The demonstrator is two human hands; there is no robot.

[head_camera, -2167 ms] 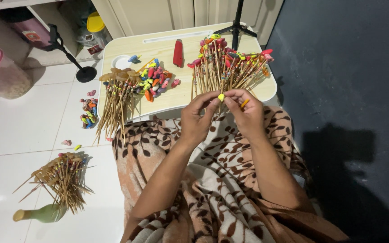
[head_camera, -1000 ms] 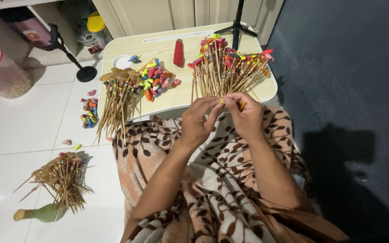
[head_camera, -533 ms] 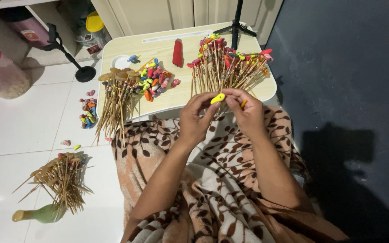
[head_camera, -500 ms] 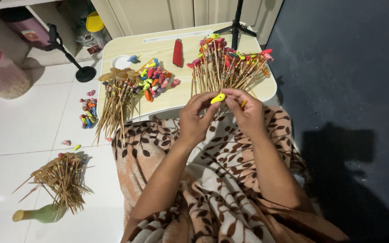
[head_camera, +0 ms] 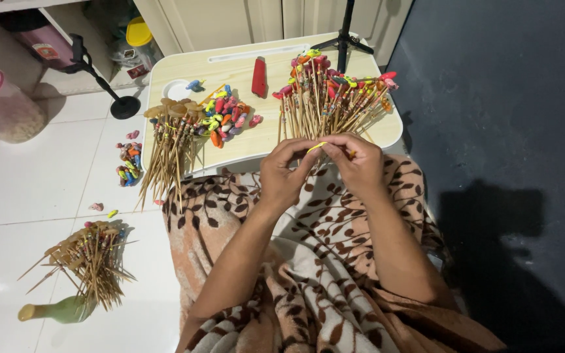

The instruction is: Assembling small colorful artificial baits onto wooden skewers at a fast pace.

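Left hand: raised over the lap, fingertips pinched on one end of a small yellow piece.
Right hand: meeting the left, fingertips pressed on the other end of the same piece, plus a thin stick, mostly hidden by the fingers.
Yellow piece: between both hands, just before the near edge of the small table; shape hard to make out.
On the table: finished sticks fanned at right, loose coloured bits mid-left, red object.
Table's left edge: stick bundle hanging over it.
Floor: second bundle, green bottle partly under it.
Lap: patterned blanket, cut off below.
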